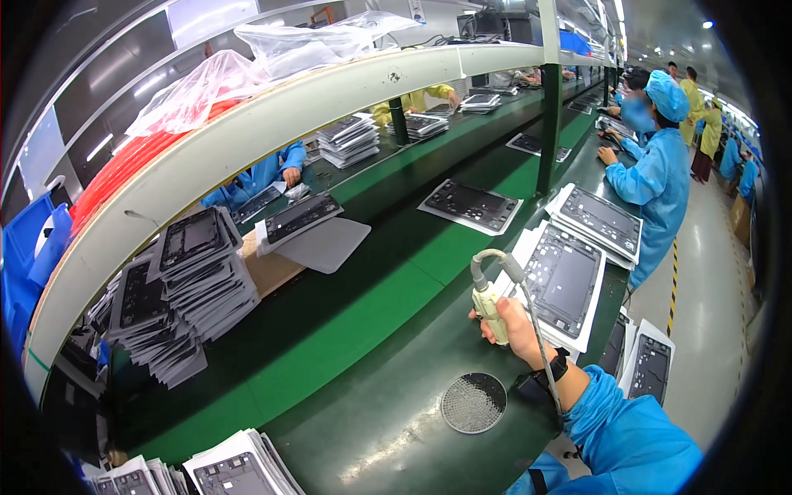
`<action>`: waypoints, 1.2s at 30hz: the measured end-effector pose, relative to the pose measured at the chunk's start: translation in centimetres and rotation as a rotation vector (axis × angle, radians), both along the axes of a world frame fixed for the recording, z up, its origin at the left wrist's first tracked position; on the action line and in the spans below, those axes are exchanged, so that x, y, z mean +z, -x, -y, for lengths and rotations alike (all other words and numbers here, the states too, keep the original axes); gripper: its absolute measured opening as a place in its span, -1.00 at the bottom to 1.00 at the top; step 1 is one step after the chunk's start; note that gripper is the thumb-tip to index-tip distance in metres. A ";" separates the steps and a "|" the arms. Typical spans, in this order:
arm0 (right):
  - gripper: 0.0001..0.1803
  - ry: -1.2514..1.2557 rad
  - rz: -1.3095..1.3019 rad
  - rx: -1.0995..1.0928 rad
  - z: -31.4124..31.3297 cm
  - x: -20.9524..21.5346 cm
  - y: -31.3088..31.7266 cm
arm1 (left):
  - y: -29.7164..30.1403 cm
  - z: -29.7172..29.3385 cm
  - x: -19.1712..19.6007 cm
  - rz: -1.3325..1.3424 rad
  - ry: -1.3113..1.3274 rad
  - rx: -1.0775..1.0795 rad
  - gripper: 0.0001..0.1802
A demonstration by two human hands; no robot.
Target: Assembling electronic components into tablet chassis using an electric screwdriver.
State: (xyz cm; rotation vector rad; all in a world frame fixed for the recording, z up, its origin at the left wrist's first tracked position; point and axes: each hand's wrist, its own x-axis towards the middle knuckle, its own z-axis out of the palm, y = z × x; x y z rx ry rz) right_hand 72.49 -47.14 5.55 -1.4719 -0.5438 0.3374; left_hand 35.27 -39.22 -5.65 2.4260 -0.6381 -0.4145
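Observation:
My right hand (518, 328) grips a cream-coloured handheld power screwdriver (488, 299) upright, its grey cable curling over the top and running down along my blue sleeve. It hovers over the dark green bench, beside a stack of dark device panels on white sheets (564, 280). A round tray of tiny screws (473, 403) lies just below the hand. My left hand is out of view.
A green conveyor belt (388, 297) runs past, carrying a panel (471, 205). Tall stacks of panels (186, 285) stand at the left, more (235, 470) at the front edge. A person in blue (656, 177) works at the right; others sit beyond the shelf (272, 124).

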 end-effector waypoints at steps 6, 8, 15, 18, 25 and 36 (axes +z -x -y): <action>-0.01 -0.009 0.034 0.004 0.1 -0.6 -0.3 | 0.2 -0.5 -0.3 -0.008 0.004 0.031 -0.51; -0.01 -0.010 0.034 -0.001 0.0 -0.7 -0.3 | 0.2 -0.6 -0.4 -0.010 0.008 0.036 -0.51; -0.11 -0.031 -0.008 0.034 0.3 -0.4 -0.2 | 0.0 -0.6 -0.4 -0.017 0.027 0.043 -0.52; -0.12 -0.034 -0.013 0.032 0.4 -0.4 0.0 | 0.1 -0.5 -0.4 -0.021 0.036 0.045 -0.52; 0.00 -0.001 -0.021 0.008 0.0 0.3 0.2 | -0.8 -0.3 -0.4 -0.015 0.064 0.026 -0.53; -0.04 -0.001 -0.024 0.033 0.3 -0.3 -0.2 | -2.2 -0.5 -0.2 -0.008 0.087 -0.031 -0.54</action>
